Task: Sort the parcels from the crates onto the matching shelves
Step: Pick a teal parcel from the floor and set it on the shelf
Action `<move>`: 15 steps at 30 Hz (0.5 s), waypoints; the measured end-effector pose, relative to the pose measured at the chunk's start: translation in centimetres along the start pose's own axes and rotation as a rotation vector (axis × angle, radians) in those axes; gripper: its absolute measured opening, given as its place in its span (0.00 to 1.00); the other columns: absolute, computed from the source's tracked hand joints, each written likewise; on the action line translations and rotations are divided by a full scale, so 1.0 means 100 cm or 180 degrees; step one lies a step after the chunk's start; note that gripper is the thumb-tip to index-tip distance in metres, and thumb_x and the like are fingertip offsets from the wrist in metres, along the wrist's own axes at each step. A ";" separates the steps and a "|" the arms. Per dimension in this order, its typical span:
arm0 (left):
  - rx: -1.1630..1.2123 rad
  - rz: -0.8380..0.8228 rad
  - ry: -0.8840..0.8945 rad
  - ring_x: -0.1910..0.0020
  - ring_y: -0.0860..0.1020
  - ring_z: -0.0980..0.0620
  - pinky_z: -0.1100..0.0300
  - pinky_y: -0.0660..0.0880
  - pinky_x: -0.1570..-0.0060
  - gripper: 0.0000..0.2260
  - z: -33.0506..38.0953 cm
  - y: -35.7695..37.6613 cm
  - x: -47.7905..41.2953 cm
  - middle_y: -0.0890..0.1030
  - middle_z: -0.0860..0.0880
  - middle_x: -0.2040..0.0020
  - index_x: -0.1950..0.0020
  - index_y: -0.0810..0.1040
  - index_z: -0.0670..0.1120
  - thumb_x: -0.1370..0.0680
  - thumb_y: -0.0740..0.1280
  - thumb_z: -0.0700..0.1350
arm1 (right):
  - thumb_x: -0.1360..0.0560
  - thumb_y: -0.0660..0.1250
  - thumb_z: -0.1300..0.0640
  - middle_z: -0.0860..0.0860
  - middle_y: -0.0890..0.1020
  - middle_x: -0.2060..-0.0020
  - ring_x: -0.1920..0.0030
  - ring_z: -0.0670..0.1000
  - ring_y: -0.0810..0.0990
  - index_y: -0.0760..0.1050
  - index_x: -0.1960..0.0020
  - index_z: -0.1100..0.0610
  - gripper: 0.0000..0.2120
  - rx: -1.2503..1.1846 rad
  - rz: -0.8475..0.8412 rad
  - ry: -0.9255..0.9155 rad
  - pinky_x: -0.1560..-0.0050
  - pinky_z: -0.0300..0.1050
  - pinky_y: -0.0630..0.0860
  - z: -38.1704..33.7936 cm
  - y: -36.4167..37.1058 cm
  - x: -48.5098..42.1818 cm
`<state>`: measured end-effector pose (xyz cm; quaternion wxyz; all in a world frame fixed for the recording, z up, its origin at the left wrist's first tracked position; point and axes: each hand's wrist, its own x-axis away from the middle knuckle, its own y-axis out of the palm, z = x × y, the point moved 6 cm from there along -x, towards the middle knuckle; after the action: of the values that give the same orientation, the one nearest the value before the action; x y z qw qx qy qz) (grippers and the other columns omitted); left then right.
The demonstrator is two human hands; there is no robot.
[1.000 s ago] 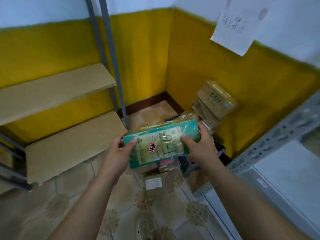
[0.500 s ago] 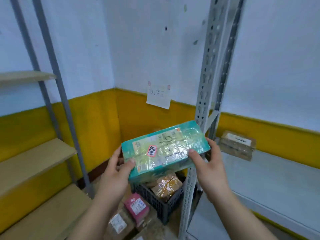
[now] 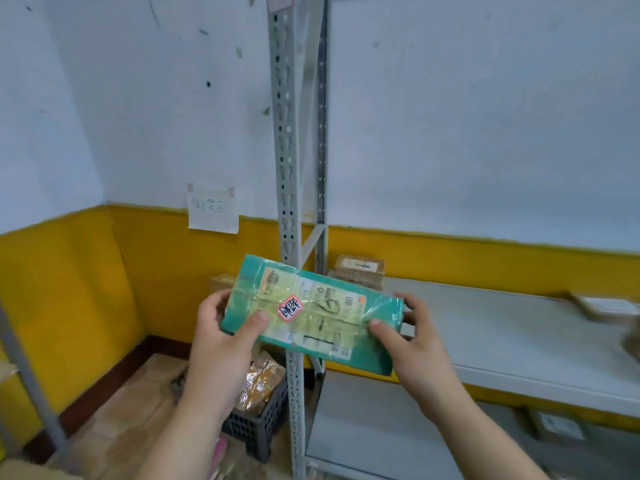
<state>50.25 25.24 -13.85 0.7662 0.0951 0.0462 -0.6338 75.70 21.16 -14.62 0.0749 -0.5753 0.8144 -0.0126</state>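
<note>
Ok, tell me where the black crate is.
Head view, lower centre: the black crate sits on the floor just left of the grey shelf upright, below the green parcel.

Head view, sole entry: worn wide-angle camera; we face forward and slightly down, near the grey perforated steel shelf upright [image 3: 289,168], centred.

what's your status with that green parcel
Left hand, right hand each grip an end of the green parcel. Parcel in the air, label up. Shelf post directly behind it.

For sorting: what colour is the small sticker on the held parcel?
The sticker is orange-red; head view.
</note>
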 end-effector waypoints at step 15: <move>0.0425 -0.2048 0.0363 0.40 0.78 0.54 0.55 0.79 0.45 0.22 0.028 0.383 0.148 0.82 0.55 0.44 0.34 0.72 0.52 0.24 0.69 0.36 | 0.31 0.70 0.37 0.45 0.79 0.42 0.44 0.45 0.81 0.73 0.37 0.34 0.22 0.0754 0.0739 -0.0016 0.41 0.54 0.80 0.013 -0.322 0.042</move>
<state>90.50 17.25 -10.56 0.5150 0.1611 0.0750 -0.8386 104.60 6.46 -12.94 0.1451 -0.4645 0.8681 -0.0983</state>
